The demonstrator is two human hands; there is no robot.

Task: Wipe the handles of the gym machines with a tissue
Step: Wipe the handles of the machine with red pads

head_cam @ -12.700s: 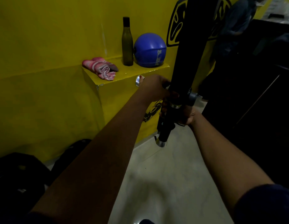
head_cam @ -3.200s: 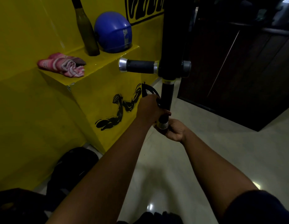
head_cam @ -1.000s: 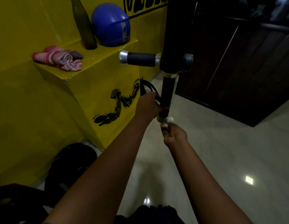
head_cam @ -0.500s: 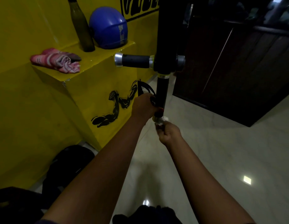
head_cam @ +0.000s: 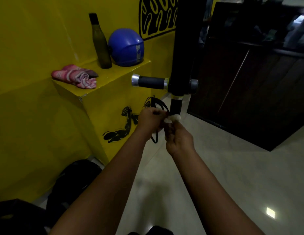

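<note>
A black machine arm (head_cam: 186,39) hangs down at centre right. From it a horizontal handle (head_cam: 150,81) with a dark grip and silver end cap sticks out to the left. A short vertical handle (head_cam: 176,106) points down below it. Just under that handle's lower end sits a crumpled white tissue (head_cam: 173,118). My right hand (head_cam: 179,140) pinches the tissue from below. My left hand (head_cam: 151,119), fingers curled, meets the tissue from the left and pinches its edge. Neither hand is around a handle.
A yellow ledge (head_cam: 113,73) on the left carries a pink striped cloth (head_cam: 76,77), a dark bottle (head_cam: 101,43) and a blue helmet (head_cam: 125,47). Black straps (head_cam: 155,139) hang behind my hands. A dark cabinet (head_cam: 249,90) stands right. Black bags (head_cam: 71,180) lie on the pale floor.
My left hand has let go of the vertical handle and moved to the tissue. My right hand has drawn the tissue just below the handle's end, and both hands now meet there.
</note>
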